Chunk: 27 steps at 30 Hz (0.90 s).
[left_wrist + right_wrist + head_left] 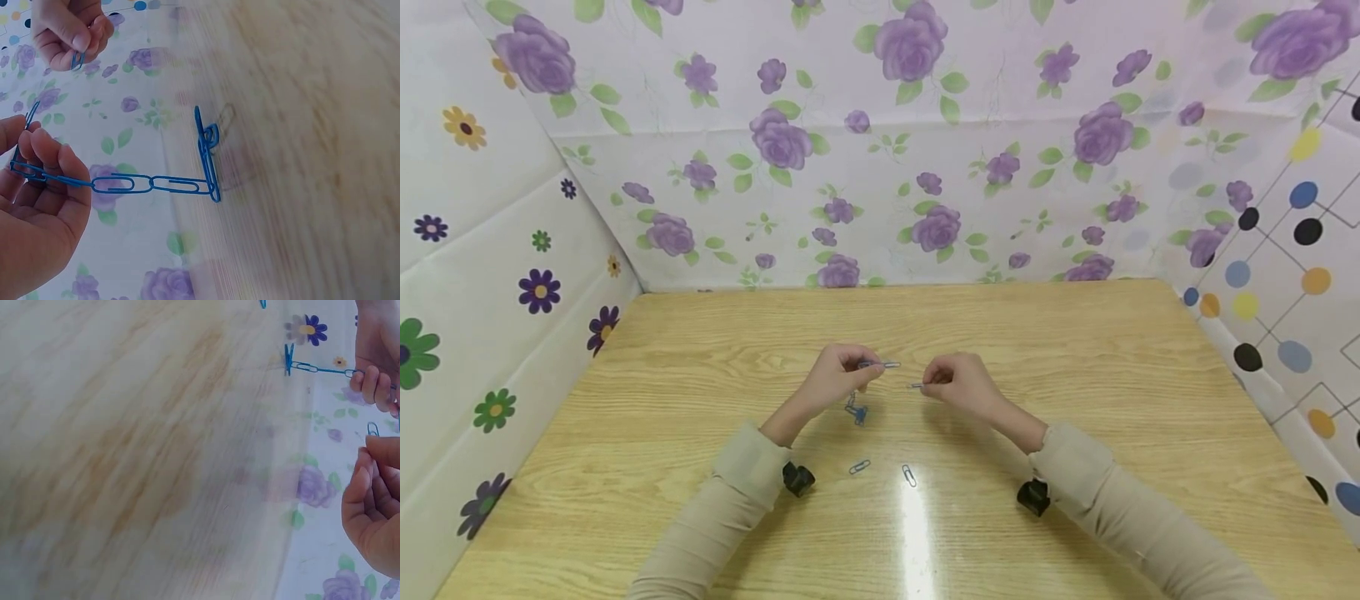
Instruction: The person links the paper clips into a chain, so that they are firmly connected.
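My left hand (pixel 841 375) pinches the end of a chain of linked blue paper clips (pixel 122 184). One clip of the chain sticks out past the fingertips toward the right hand. From under the left fingers the chain hangs down, and its lower links (pixel 858 412) lie bunched on the table. My right hand (pixel 961 383) pinches a single blue paper clip (pixel 373 429) between thumb and fingertips, its end pointing left at the chain. A small gap separates the two clips in the head view.
Two loose paper clips, a left one (pixel 860 467) and a right one (pixel 909 475), lie on the wooden table (pixel 700 350) nearer the body. Flower-printed sheets (pixel 820 200) stand behind the table, with patterned sheets at both sides. A black camera sits at each wrist.
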Motion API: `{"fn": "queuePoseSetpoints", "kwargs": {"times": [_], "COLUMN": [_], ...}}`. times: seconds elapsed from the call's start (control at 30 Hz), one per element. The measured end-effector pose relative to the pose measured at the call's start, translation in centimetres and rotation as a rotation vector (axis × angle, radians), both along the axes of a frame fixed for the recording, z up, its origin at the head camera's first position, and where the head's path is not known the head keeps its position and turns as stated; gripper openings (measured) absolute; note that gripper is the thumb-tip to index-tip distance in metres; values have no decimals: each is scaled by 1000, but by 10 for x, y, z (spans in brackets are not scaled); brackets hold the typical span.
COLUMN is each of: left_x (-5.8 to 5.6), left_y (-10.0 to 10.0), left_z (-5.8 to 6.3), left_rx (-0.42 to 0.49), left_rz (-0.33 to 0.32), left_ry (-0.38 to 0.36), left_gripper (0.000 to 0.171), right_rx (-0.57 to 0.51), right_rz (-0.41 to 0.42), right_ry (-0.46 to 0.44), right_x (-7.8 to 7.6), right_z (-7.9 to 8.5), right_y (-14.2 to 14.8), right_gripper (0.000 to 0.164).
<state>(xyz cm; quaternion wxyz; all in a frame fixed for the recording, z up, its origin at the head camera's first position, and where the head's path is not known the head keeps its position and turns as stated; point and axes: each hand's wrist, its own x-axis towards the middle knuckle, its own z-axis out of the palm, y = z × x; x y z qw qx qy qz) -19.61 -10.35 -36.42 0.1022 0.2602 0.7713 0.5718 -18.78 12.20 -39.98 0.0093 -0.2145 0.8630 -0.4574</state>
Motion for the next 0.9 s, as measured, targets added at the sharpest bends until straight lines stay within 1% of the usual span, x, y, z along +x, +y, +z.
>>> {"fn": "queuePoseSetpoints", "kwargs": {"times": [0.17, 0.3, 0.37, 0.53, 0.77, 0.83, 0.9], "left_x": [3, 6, 6, 7, -10, -10, -11], "left_y": [3, 6, 7, 9, 8, 9, 9], "left_z": [3, 5, 5, 4, -26, -27, -29], "left_rx": [-12, -11, -5, 12, 53, 60, 78], "left_rz": [-28, -46, -46, -39, -53, -50, -55], "left_ry": [4, -10, -18, -34, -22, -22, -3], "left_gripper": [14, 14, 15, 15, 15, 16, 17], "right_rx": [-31, -57, -70, -89, -105, -106, -112], "right_rz": [-63, -110, -119, -112, -102, -101, -100], "right_ry": [38, 58, 68, 86, 107, 105, 97], "right_x": [0, 0, 0, 2, 1, 2, 2], "right_z": [4, 8, 9, 10, 8, 8, 9], "right_y": [-6, -10, -11, -14, -17, -18, -18], "right_gripper": [5, 4, 4, 4, 4, 5, 5]}}
